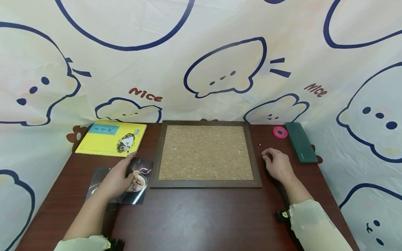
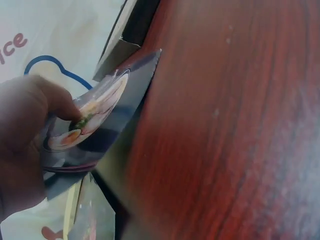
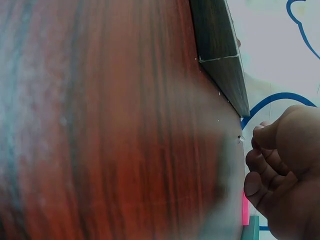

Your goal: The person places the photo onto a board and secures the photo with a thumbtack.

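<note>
My left hand [image 1: 114, 179] pinches a glossy dark photo print [image 1: 138, 190] showing bowls of food, left of a framed cork board [image 1: 205, 153]. In the left wrist view, a digit presses on the print's face [image 2: 102, 112], and the print stands tilted and slightly bent. My right hand [image 1: 277, 165] is on the right of the board with its fingers loosely curled; nothing shows between them. Just beyond its fingertips lies a tiny pin-like piece [image 1: 259, 144], also seen as a small shiny piece [image 3: 241, 139] in the right wrist view.
A yellow book [image 1: 106, 148] lies at the back left. At the back right are a pink tape roll [image 1: 280, 132] and a dark green case [image 1: 300, 143]. Small shiny bits [image 1: 173, 148] sit on the cork. A printed cloth [image 1: 220, 21] hangs behind the brown table [image 1: 194, 219].
</note>
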Demonstrator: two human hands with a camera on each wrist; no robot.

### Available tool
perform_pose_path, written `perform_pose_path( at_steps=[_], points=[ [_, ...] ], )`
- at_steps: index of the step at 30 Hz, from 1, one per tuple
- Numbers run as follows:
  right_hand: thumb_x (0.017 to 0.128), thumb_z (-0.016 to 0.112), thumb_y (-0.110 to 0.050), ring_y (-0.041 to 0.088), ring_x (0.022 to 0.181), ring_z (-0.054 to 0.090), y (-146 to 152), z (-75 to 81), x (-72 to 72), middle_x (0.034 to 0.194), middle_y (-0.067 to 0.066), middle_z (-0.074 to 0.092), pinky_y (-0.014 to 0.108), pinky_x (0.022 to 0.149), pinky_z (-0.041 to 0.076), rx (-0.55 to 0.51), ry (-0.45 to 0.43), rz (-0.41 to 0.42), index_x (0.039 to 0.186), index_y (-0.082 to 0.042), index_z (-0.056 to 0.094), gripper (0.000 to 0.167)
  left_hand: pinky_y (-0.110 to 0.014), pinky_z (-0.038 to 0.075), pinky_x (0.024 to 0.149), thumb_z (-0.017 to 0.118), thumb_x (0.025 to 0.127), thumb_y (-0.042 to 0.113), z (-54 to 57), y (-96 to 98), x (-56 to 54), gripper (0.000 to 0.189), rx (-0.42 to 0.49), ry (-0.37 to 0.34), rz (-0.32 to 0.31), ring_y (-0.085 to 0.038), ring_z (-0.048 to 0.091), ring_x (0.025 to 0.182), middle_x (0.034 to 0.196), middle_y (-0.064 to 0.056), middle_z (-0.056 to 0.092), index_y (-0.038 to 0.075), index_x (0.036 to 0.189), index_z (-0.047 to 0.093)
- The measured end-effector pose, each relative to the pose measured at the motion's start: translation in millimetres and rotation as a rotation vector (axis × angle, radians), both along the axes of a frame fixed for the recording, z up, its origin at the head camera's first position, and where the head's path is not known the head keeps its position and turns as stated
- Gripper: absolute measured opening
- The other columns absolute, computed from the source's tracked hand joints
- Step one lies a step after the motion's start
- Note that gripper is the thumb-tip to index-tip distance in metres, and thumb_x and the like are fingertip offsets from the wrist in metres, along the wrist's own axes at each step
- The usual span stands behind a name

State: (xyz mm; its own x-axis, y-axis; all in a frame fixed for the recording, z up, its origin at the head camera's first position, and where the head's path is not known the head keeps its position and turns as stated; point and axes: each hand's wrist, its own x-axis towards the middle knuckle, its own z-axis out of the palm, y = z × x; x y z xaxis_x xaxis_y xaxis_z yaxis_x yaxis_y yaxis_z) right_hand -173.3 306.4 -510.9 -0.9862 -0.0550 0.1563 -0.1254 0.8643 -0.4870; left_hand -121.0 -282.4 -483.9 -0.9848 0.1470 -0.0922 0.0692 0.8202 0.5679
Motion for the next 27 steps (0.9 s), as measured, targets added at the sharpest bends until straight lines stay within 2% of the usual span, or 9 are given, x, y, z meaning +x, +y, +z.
perform_pose_path(
  at_steps=[4,7,10,17,22,27],
  points=[
    [0.105,0.057,-0.011,0.035,0.096,0.064,-2,0.9,1.9,0.109,0.019,0.069,0.055,0.084,0.051,-0.01,0.008,0.002,0.109,-0.006,0.069,0.014,-0.043,0.048,0.07,0.058,0.093,0.001,6.0,1.3,-0.9,0.083,0.061,-0.022,0.014,-0.039,0.055,0.1,0.157,-0.034,0.033,0.01,0.166,0.019],
    [0.104,0.058,-0.011,0.035,0.097,0.064,-4,1.8,3.4,0.109,0.019,0.069,0.055,0.085,0.051,-0.019,0.017,0.006,0.109,-0.006,0.069,0.013,-0.038,0.048,0.056,0.055,0.094,0.001,11.0,0.4,-0.2,0.083,0.119,-0.04,0.025,-0.03,0.057,0.071,0.161,-0.032,0.027,0.012,0.167,0.017],
    [0.104,0.059,-0.01,0.035,0.098,0.065,-7,3.0,4.3,0.108,0.018,0.069,0.055,0.086,0.051,-0.033,0.028,0.01,0.108,-0.006,0.07,0.012,-0.036,0.045,0.045,0.052,0.096,0.001,16.2,-2.5,0.7,0.083,0.17,-0.051,0.039,-0.02,0.045,0.047,0.165,-0.03,0.02,0.016,0.168,0.015],
    [0.103,0.061,-0.01,0.033,0.096,0.066,-14,5.2,2.1,0.105,0.016,0.07,0.055,0.086,0.052,-0.053,0.054,0.019,0.108,-0.007,0.07,0.01,-0.035,0.043,0.044,0.052,0.096,0.001,26.3,-2.3,-3.3,0.083,0.201,0.0,0.051,-0.017,0.04,0.046,0.167,-0.026,0.02,0.021,0.168,0.016],
    [0.102,0.062,-0.009,0.031,0.091,0.065,-21,7.8,-3.4,0.106,0.016,0.071,0.053,0.083,0.051,-0.064,0.076,0.019,0.106,-0.007,0.071,0.01,-0.036,0.043,0.045,0.055,0.094,0.0,30.9,8.0,-9.9,0.086,0.247,0.014,0.069,-0.021,0.04,0.048,0.167,-0.024,0.022,0.024,0.168,0.018],
    [0.102,0.062,-0.008,0.028,0.086,0.062,-32,13.4,-7.7,0.103,0.014,0.071,0.049,0.08,0.05,-0.075,0.076,0.027,0.104,-0.007,0.071,0.009,-0.035,0.042,0.043,0.057,0.093,-0.001,29.9,21.5,-17.9,0.086,0.285,0.023,0.061,-0.019,0.04,0.044,0.161,-0.025,0.033,0.027,0.167,0.022]
  ],
)
